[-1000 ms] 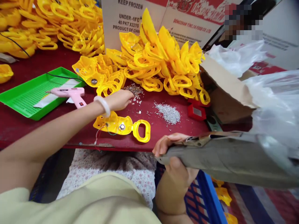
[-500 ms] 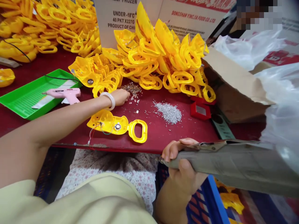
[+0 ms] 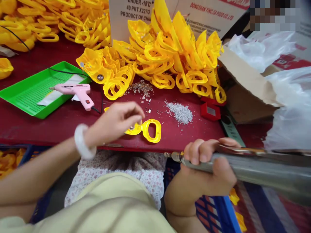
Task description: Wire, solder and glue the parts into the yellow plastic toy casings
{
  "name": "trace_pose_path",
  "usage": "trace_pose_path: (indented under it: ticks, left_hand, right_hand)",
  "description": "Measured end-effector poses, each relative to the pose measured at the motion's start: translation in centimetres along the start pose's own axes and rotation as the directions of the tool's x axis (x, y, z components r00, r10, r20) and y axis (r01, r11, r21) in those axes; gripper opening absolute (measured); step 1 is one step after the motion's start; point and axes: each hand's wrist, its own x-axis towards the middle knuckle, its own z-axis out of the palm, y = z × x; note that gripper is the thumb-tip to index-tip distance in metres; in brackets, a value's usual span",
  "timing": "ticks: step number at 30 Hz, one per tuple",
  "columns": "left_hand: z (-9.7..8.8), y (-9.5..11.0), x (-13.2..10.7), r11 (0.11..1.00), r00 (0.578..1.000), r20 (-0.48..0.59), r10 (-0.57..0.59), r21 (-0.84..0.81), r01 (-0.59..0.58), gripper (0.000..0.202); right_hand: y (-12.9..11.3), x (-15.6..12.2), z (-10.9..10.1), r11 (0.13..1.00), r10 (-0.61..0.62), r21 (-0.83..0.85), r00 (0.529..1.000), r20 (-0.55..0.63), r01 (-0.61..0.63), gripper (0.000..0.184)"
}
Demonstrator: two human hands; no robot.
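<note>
My left hand [image 3: 116, 121], with a white bangle on its wrist, hovers over a yellow plastic casing [image 3: 155, 137] near the table's front edge. Its thumb and fingers are drawn into a pinch, and whatever is between them is too small to make out. The hand hides much of the casing; the loop end sticks out to the right. In my right hand [image 3: 206, 168] is a grey power screwdriver [image 3: 267, 171], its tip pointing left just off the table edge. Small metal discs [image 3: 143, 89] lie in a heap beyond the left hand, and silvery screws [image 3: 181, 113] form another pile.
A pink glue gun [image 3: 77, 90] rests by a green tray [image 3: 36, 106] on the left. Yellow casings [image 3: 167, 55] are heaped at the back before a printed carton [image 3: 136, 19]. Right stand a small red box [image 3: 210, 111] and an opened cardboard box [image 3: 247, 81].
My left hand has drawn back from the metal discs to above the yellow casing. The right hand has shifted right with the screwdriver, and the view has turned slightly.
</note>
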Motion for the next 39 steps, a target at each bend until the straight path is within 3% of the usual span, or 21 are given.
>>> trace_pose_path:
  ticks: [2, 4, 5, 8, 11, 13, 20, 25, 28, 30, 32, 33, 34, 35, 36, 37, 39]
  left_hand:
    - [2.0, -0.6, -4.3, 0.914, 0.984, 0.012, -0.180, -0.367, 0.172, 0.015]
    - [4.2, -1.9, -7.5, 0.694, 0.923, 0.069, -0.378, -0.639, 0.332, 0.018]
    - [5.2, -2.5, -8.5, 0.563, 0.892, 0.093, -0.442, -0.745, 0.357, 0.021]
    - [7.3, -3.8, -9.8, 0.279, 0.825, 0.159, -0.542, -0.892, 0.355, 0.028]
    - [7.8, -4.1, -9.8, 0.155, 0.798, 0.205, -0.566, -0.925, 0.347, 0.029]
    - [7.7, -4.0, -9.8, 0.125, 0.792, 0.221, -0.568, -0.929, 0.348, 0.030]
    - [7.4, -4.0, -9.9, 0.109, 0.800, 0.235, -0.552, -0.931, 0.349, 0.033]
    - [7.7, -3.7, -9.6, 0.152, 0.828, 0.187, -0.529, -0.939, 0.309, 0.029]
    - [8.1, -3.5, -9.7, 0.259, 0.857, 0.096, -0.506, -0.931, 0.258, 0.024]
    - [8.1, -3.3, -10.1, 0.432, 0.871, 0.003, -0.491, -0.867, 0.247, 0.021]
    - [7.4, -3.1, -10.4, 0.740, 0.890, -0.203, -0.408, -0.644, 0.192, 0.019]
    - [6.8, -2.9, -10.3, 0.895, 0.898, -0.328, -0.293, -0.425, 0.137, 0.023]
    - [6.0, -2.7, -10.2, 0.989, 0.893, -0.436, -0.112, -0.136, 0.058, 0.032]
    - [5.2, -2.6, -9.8, 0.985, 0.885, -0.455, 0.099, 0.173, -0.021, 0.040]
    - [4.2, -2.5, -9.2, 0.907, 0.886, -0.389, 0.255, 0.414, -0.079, 0.048]
    - [3.3, -2.5, -8.4, 0.820, 0.895, -0.289, 0.339, 0.558, -0.130, 0.053]
    - [1.8, -2.9, -6.6, 0.698, 0.932, -0.088, 0.351, 0.688, -0.198, 0.061]
  right_hand:
    - [-0.2, 0.1, 0.8, 0.997, -0.037, 0.073, 0.999, 0.023, 0.035, 0.027]
    - [-0.4, 0.0, 1.7, 0.992, -0.047, 0.121, 0.998, 0.042, 0.041, 0.026]
    - [-0.4, -0.2, 2.2, 0.990, -0.037, 0.139, 0.997, 0.069, 0.027, 0.025]
    - [-0.4, -0.9, 3.4, 0.986, -0.018, 0.165, 0.974, 0.224, -0.020, 0.025]
    - [0.1, -1.5, 4.3, 0.985, 0.010, 0.160, 0.951, 0.309, -0.062, 0.025]
    - [0.5, -1.7, 4.7, 0.985, 0.032, 0.151, 0.949, 0.313, -0.083, 0.024]
    - [1.1, -2.1, 5.1, 0.984, 0.055, 0.146, 0.960, 0.275, -0.099, 0.026]
    - [0.8, -2.3, 4.9, 0.990, 0.075, 0.099, 0.967, 0.244, -0.102, 0.025]
    - [0.6, -2.2, 4.9, 0.991, 0.086, 0.076, 0.960, 0.265, -0.110, 0.023]
    - [0.5, -2.1, 4.9, 0.992, 0.068, 0.085, 0.958, 0.278, -0.095, 0.024]
    - [0.4, -1.6, 5.1, 0.993, 0.055, 0.089, 0.964, 0.259, -0.081, 0.023]
    - [0.4, -1.3, 5.3, 0.994, 0.051, 0.085, 0.972, 0.229, -0.072, 0.022]
    - [0.6, -0.9, 5.5, 0.996, 0.043, 0.072, 0.980, 0.193, -0.057, 0.021]
    - [0.9, -0.4, 5.7, 0.998, 0.023, 0.053, 0.987, 0.160, -0.032, 0.020]
    - [1.4, 0.1, 5.9, 0.999, -0.008, 0.034, 0.990, 0.138, 0.003, 0.019]
    - [2.0, 0.7, 6.2, 0.999, -0.045, 0.022, 0.990, 0.136, 0.043, 0.018]
    - [3.7, 1.5, 6.7, 0.994, -0.108, 0.038, 0.986, 0.126, 0.104, 0.016]
